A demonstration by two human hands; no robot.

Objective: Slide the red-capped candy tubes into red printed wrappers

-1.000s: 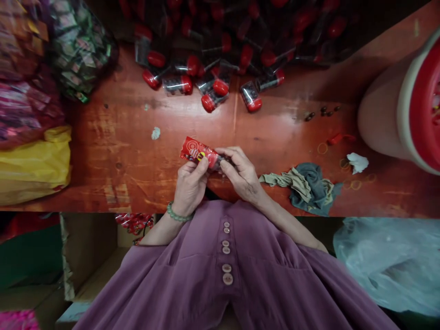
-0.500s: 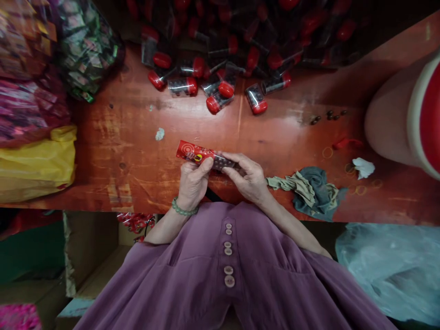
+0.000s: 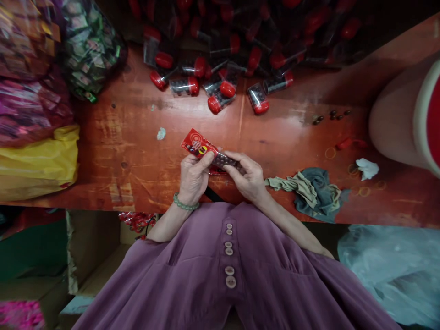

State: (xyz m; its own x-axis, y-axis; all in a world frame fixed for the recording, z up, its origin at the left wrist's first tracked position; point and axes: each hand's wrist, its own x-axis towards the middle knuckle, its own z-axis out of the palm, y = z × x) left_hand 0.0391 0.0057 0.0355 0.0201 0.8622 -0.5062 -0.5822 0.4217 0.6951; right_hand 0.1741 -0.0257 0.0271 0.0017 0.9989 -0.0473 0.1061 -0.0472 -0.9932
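Above the table's near edge, my left hand [image 3: 193, 176] pinches a red printed sleeve [image 3: 196, 141] between thumb and fingers. The sleeve sits around the left end of a clear tube [image 3: 224, 159] of small dark balls. My right hand [image 3: 250, 176] is closed on the tube's other end, and its fingers hide that end. Sleeve and tube slant up to the left. A red bit shows beneath the tube, between the hands. Farther back lie several clear tubes with red caps [image 3: 257, 98], filled with similar dark balls.
Bags of wrapped pieces [image 3: 87, 50] and a yellow bag [image 3: 51, 158] stand left. On the right are a crumpled cloth [image 3: 314, 190], a white tissue [image 3: 367, 168], loose dark balls [image 3: 335, 115], rubber bands and a big tub [image 3: 392, 119]. An open cardboard box [image 3: 92, 250] sits below the table.
The sleeve's free left end has swung up and looks flatter and wider. Red now shows under the tube. Both hands keep their hold, and the view has shifted slightly.
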